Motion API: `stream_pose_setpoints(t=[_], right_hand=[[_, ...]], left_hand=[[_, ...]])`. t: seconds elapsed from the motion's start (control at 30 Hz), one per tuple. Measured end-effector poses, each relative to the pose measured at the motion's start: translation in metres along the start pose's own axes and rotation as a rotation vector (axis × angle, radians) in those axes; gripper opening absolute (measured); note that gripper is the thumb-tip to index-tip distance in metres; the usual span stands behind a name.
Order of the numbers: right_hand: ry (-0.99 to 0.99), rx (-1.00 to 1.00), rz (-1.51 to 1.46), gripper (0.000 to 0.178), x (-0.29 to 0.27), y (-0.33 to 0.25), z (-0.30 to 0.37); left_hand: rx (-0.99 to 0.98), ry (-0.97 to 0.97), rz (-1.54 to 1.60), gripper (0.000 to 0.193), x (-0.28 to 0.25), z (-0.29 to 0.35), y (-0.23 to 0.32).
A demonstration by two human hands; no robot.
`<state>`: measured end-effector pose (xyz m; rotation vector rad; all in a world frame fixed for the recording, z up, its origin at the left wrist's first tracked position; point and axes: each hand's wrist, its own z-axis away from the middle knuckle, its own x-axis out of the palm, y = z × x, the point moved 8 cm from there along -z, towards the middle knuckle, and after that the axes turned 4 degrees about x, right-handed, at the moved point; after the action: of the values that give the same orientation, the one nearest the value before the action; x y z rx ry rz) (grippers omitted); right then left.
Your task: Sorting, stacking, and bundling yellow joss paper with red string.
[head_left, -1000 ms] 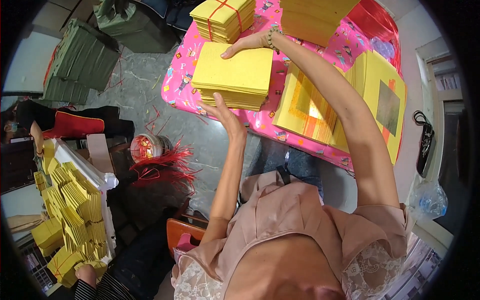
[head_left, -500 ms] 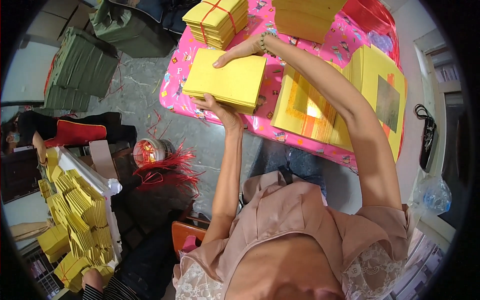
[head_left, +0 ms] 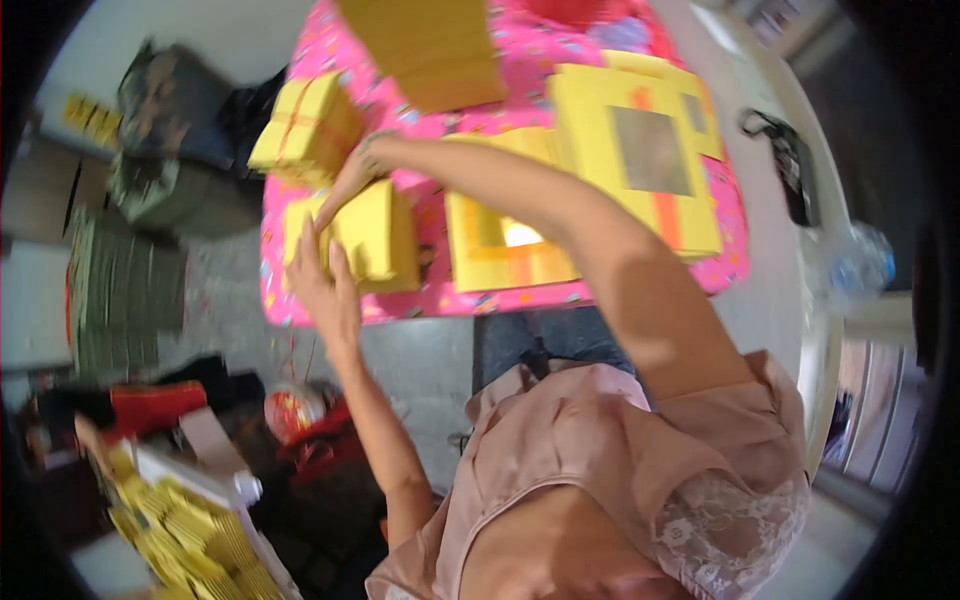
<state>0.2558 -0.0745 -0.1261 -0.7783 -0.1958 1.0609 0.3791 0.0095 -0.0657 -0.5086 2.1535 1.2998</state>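
Note:
A thick stack of yellow paper (head_left: 372, 235) sits near the left front corner of the pink-covered table. My left hand (head_left: 325, 285) reaches over its left part, fingers stretched out and apart. From the far side, my right hand (head_left: 347, 188) comes down onto the same stack, its fingers extended toward the left fingertips. Motion blur softens both hands. Just behind the stack is a yellow paper bundle (head_left: 305, 125) tied with red string. To the right lie yellow sheets (head_left: 480, 215) with an orange and metallic printed square, partly under my right forearm.
A tall yellow stack (head_left: 430, 60) stands farther back on the pink table (head_left: 435, 308). More yellow sheets (head_left: 655, 150) with a grey square lie at right. At left are green wrapped bundles (head_left: 125, 290), a bucket (head_left: 293, 412) and a co-worker's table heaped with yellow bundles (head_left: 200, 530).
The stack held between my hands has come leftward to rest beside the tied bundle. My hands have shifted to its left side, fingers now extended. The whole view has turned.

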Motion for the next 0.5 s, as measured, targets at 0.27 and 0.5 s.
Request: stream_pose_setpoints(t=[0.27, 0.5], right_hand=[[0.632, -0.271, 0.551, 0.068, -0.074, -0.025, 0.12], [1.592, -0.153, 0.455, 0.034, -0.073, 0.147, 0.4]], left_hand=[[0.297, -0.036, -0.235, 0.045, 0.021, 0.003, 0.012], [0.317, 0.035, -0.356, 0.042, 0.006, 0.013, 0.001]])
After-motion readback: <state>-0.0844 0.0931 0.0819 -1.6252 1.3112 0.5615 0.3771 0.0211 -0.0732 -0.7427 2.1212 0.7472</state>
